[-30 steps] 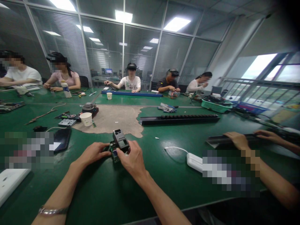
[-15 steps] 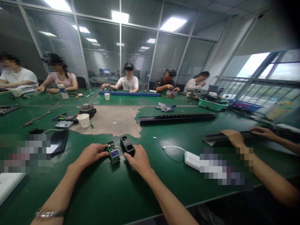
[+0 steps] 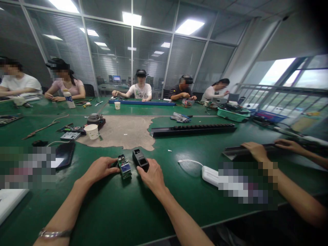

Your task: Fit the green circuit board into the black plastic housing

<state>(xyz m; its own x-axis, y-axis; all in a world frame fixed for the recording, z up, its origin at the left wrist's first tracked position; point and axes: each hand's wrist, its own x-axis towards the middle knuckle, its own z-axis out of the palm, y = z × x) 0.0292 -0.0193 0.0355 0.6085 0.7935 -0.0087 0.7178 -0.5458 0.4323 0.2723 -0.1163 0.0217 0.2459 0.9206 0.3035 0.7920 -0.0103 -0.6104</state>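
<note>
My left hand [image 3: 104, 168] holds the left edge of a small green circuit board [image 3: 124, 167] with a bluish display on its near end, thumb and fingers closed on it. Just to the right, my right hand [image 3: 153, 173] grips a dark grey plastic housing [image 3: 140, 159] with cut-out openings in its top face. Board and housing are apart, with a narrow strip of green table between them. The far fingers of my right hand are partly hidden behind the housing.
A brown sheet [image 3: 123, 130] lies ahead on the green table, with a paper cup [image 3: 91, 131] at its left. Beyond it to the right is a long black bar [image 3: 193, 130]. A white power bank [image 3: 210, 175] with a cable lies right, near a co-worker's hands [image 3: 256, 151].
The housing in my right hand has shifted very slightly to the right, away from the board. My left hand and the board look unmoved.
</note>
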